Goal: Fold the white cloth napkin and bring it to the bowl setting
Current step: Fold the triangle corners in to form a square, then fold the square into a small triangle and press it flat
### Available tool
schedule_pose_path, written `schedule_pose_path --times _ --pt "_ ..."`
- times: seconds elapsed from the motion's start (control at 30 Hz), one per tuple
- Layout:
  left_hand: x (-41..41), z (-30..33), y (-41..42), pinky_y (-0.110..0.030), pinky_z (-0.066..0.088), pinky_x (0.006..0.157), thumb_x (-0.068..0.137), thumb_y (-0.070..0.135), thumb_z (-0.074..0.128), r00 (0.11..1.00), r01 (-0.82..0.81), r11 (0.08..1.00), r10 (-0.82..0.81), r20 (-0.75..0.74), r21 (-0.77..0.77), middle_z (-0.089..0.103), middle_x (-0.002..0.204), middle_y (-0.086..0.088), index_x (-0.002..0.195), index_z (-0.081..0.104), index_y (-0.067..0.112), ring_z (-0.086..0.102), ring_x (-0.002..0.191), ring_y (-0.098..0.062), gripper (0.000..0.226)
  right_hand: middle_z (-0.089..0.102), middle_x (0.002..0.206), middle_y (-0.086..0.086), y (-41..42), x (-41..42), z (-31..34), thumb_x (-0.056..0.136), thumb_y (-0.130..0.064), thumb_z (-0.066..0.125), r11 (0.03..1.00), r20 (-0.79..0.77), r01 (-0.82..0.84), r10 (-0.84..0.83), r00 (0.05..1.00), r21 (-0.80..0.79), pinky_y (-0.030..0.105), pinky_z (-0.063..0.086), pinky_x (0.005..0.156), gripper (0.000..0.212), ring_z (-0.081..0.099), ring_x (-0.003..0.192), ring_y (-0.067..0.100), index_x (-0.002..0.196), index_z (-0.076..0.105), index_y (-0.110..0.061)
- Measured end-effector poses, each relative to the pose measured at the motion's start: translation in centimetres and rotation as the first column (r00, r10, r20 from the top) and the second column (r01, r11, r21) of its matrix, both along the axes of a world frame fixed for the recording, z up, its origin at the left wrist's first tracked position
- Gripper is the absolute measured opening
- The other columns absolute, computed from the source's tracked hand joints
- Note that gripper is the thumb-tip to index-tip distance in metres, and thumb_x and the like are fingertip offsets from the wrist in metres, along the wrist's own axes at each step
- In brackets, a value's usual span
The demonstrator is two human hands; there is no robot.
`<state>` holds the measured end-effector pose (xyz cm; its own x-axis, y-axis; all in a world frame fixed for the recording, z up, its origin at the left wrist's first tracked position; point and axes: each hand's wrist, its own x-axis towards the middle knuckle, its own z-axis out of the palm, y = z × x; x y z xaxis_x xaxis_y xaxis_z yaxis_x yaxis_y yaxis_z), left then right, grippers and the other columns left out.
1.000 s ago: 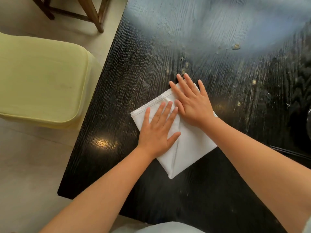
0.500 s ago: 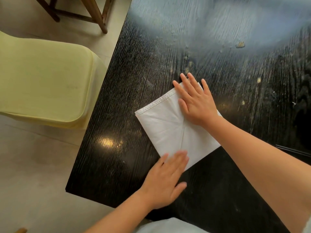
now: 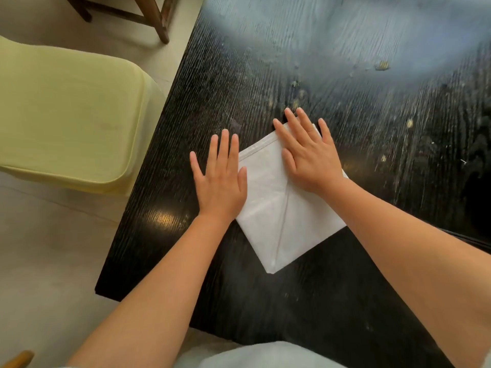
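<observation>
The white cloth napkin (image 3: 279,216) lies folded into a rectangle, turned diagonally on the black wooden table (image 3: 305,301). A crease runs from its middle toward its near corner. My left hand (image 3: 220,179) rests flat with fingers spread over the napkin's left corner, partly on the table. My right hand (image 3: 308,152) presses flat on the napkin's far corner. Neither hand grips the cloth. No bowl is in view.
A pale yellow cushioned chair (image 3: 66,120) stands left of the table. Wooden chair legs (image 3: 154,19) show at the top left. The table's left edge and near corner (image 3: 101,290) are close to my left arm. Dark thin sticks (image 3: 475,240) lie at the right edge.
My left hand went from the napkin's middle down to its near corner, then up to its left corner. My right hand stayed pressed on the far corner.
</observation>
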<state>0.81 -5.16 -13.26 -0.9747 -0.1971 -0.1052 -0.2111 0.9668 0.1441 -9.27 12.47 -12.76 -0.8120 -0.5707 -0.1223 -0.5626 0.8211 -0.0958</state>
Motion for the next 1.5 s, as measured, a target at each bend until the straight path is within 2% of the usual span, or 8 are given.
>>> schedule_pose_path --times 0.27,0.4,0.53,0.67,0.87,1.03,1.27,1.5 --pt "1.0 0.9 -1.2 -0.059 -0.004 0.108 0.092 0.046 0.016 0.999 -0.024 1.000 0.024 0.044 -0.004 0.017 0.156 -0.012 0.148 0.015 0.008 0.010 0.144 -0.025 0.067 0.011 0.158 0.005 0.1 0.3 1.1 0.094 -0.040 0.032 0.992 -0.023 0.110 -0.111 0.994 -0.063 0.052 0.003 0.114 0.060 0.006 0.145 0.019 0.148 0.013 -0.025" --pt "-0.8 3.0 -0.7 -0.052 0.021 0.109 0.089 0.039 0.035 0.987 0.040 0.978 -0.007 -0.162 0.204 0.052 0.133 -0.013 0.134 0.046 0.005 0.045 0.126 -0.027 0.057 0.041 0.144 0.012 1.8 2.1 2.2 0.090 -0.030 0.046 0.895 -0.074 0.352 -0.384 0.920 -0.275 0.049 0.028 0.105 0.055 0.037 0.130 0.028 0.141 0.034 -0.013" --pt "-3.2 3.9 1.0 -0.043 0.046 0.082 0.087 0.031 0.050 0.979 0.130 0.959 -0.085 -0.183 0.250 0.062 0.105 -0.011 0.121 0.056 0.003 0.057 0.097 -0.028 0.044 0.060 0.113 0.013 4.5 3.8 2.7 0.083 -0.016 0.061 0.826 -0.056 0.457 -0.500 0.864 -0.330 0.049 0.040 0.087 0.043 0.053 0.105 0.033 0.124 0.055 -0.005" --pt "-4.1 3.7 1.6 -0.035 0.041 0.064 0.082 0.017 0.067 0.988 0.100 0.971 -0.070 -0.139 0.216 0.059 0.095 -0.014 0.108 0.063 0.001 0.056 0.086 -0.033 0.031 0.062 0.099 0.012 5.3 4.4 2.8 0.082 -0.017 0.065 0.809 0.013 0.518 -0.536 0.844 -0.278 0.046 0.037 0.085 0.037 0.054 0.091 0.030 0.117 0.062 -0.006" --pt "-5.2 4.4 1.6 -0.037 0.043 0.073 0.087 0.023 0.061 1.000 -0.015 0.969 0.011 0.016 0.245 0.058 0.104 -0.010 0.117 0.055 0.010 0.052 0.098 -0.028 0.033 0.058 0.082 0.000 4.8 3.9 3.3 0.087 -0.024 0.055 0.792 0.064 0.582 -0.581 0.811 -0.186 0.032 0.021 0.080 0.018 0.049 0.080 0.020 0.100 0.063 -0.016" --pt "-6.1 4.7 1.3 -0.042 0.048 0.076 0.084 0.019 0.061 0.987 -0.107 0.937 0.060 0.149 0.332 0.055 0.097 -0.005 0.098 0.061 0.011 0.052 0.093 -0.025 0.016 0.059 0.081 -0.001 4.7 3.5 3.1 0.087 -0.025 0.051 0.768 0.115 0.621 -0.610 0.784 -0.159 0.030 0.016 0.075 0.015 0.049 0.079 0.019 0.089 0.063 -0.017" --pt "-6.0 4.8 0.9 -0.035 0.044 0.064 0.082 0.013 0.061 0.995 0.008 0.937 -0.043 0.091 0.350 0.053 0.086 -0.003 0.079 0.060 0.011 0.052 0.081 -0.022 0.003 0.057 0.077 -0.001 4.2 3.8 3.3 0.084 -0.017 0.051 0.773 0.120 0.610 -0.598 0.792 -0.173 0.031 0.017 0.077 0.010 0.050 0.079 0.021 0.080 0.060 -0.017" --pt "-7.4 6.9 -0.3 -0.043 0.053 0.078 0.081 0.012 0.060 0.978 -0.020 0.865 -0.086 0.189 0.501 0.063 0.085 0.004 0.090 0.063 0.016 0.059 0.083 -0.017 0.010 0.052 0.072 -0.010 4.8 1.8 6.0 0.083 -0.018 0.055 0.685 0.501 0.716 -0.576 0.646 -0.135 0.035 0.024 0.089 0.009 0.052 0.080 0.016 0.092 0.058 -0.019"
